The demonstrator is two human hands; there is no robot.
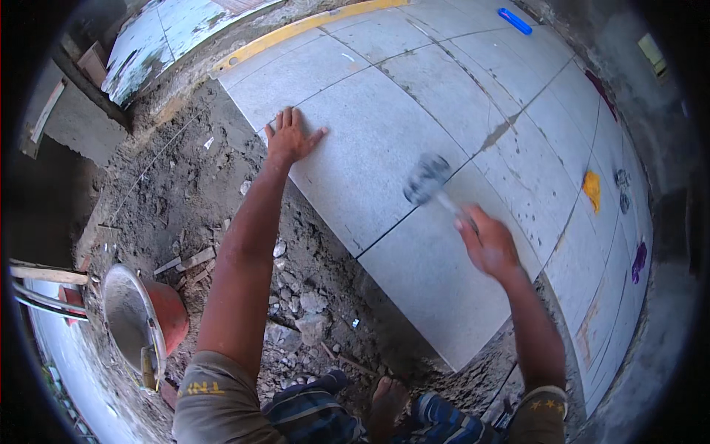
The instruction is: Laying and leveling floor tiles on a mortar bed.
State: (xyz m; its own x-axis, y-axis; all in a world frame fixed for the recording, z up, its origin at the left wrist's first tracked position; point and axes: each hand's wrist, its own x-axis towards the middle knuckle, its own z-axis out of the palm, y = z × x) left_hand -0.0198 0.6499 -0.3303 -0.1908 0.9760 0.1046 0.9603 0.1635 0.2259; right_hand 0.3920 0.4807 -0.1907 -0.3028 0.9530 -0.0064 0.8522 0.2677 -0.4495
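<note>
My left hand (293, 138) lies on the left edge of a large pale grey floor tile (355, 159), its fingers spread. In my right hand (489, 243) is the pale handle of a mallet (427, 179) with a dark, mottled head. The mallet is smeared by motion, close over the tile near its seam with a nearer tile (451, 288); I cannot tell whether the head touches. A dark, straight gap runs between these two tiles. The nearer tile's corner points toward my feet, next to bare ground.
Rubble and damp soil (303, 303) lie along the tiles' left edge. A red bucket (176, 314) stands at left, a tool handle on its rim. A yellow straightedge (296, 31) spans the far side. A blue object (515, 21) and a yellow cloth (591, 191) lie on tiles.
</note>
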